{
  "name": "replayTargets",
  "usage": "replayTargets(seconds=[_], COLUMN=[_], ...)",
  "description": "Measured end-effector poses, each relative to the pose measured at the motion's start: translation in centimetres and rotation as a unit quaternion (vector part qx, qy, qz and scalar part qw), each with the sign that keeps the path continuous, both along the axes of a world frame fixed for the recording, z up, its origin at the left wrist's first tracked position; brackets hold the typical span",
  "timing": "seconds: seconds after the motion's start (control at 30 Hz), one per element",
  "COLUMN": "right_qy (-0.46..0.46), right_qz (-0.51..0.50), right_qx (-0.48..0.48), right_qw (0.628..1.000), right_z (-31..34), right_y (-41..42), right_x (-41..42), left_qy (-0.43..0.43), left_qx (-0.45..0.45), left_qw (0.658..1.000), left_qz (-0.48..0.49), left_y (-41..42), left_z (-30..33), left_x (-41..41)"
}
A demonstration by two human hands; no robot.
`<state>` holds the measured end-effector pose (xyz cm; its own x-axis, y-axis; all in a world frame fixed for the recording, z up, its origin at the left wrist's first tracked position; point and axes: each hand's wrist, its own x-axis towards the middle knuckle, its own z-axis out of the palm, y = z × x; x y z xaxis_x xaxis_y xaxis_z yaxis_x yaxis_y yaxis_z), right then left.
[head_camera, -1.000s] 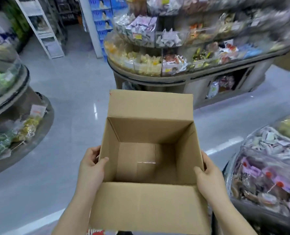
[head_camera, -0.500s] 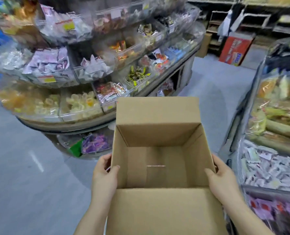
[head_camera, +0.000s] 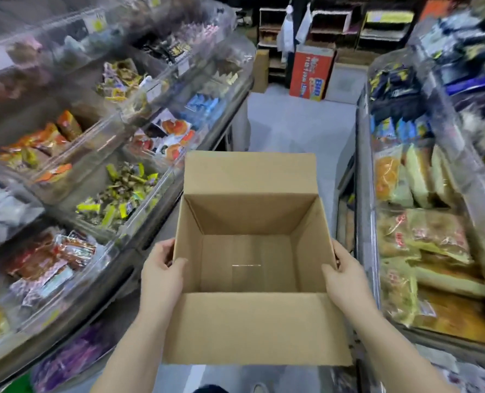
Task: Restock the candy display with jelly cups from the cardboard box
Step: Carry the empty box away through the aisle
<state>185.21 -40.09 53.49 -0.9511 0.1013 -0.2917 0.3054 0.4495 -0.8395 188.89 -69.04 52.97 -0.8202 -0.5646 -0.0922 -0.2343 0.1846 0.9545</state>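
Grey shop floor point(head_camera: 298, 129) runs between two curved candy displays, and over it, nearest the camera, both bare forearms reach forward and slightly inward. Between them sits the open plain brown corrugated cardboard box point(head_camera: 250, 330), held at its side walls: the left hand point(head_camera: 162, 275) hooks its thumb over the left rim with fingers curled round the outside, and the right hand point(head_camera: 346, 279) clamps the right rim the same way. Its matte inside shows only a strip of clear tape on the bottom. Left, the tiered clear-plastic display bins point(head_camera: 139, 222) hold glossy wrapped sweets; right, a clear-fronted shelf point(head_camera: 366, 222) holds crinkled bagged snacks. Farther off stands a red printed carton point(head_camera: 310, 70).
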Motion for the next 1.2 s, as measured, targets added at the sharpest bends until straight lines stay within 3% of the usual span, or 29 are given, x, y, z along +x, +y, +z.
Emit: replayTargets(seconds=[0.53,0.8,0.93,1.2], right_qy=[-0.022,-0.016,-0.003,-0.001], right_qz=[-0.148,-0.195,-0.196,-0.137], right_qx=[0.026,0.039,0.007,0.034], right_qw=[0.988,0.980,0.981,0.990], right_z=[-0.3,-1.2,-1.6,0.8], right_y=[-2.9,0.9,4.2,10.1], right_x=[-39.8,-59.0,-71.0,-93.4], left_qy=[-0.012,-0.024,-0.023,-0.044], left_qx=[0.001,-0.016,-0.019,-0.002], left_qw=[0.991,0.980,0.982,0.990], left_qz=[-0.135,-0.196,-0.187,-0.137], left_y=[-2.3,2.2,5.8,10.9], left_z=[-2.0,-3.3,-3.9,-2.8], left_x=[-46.9,-69.6,-81.8,-101.8])
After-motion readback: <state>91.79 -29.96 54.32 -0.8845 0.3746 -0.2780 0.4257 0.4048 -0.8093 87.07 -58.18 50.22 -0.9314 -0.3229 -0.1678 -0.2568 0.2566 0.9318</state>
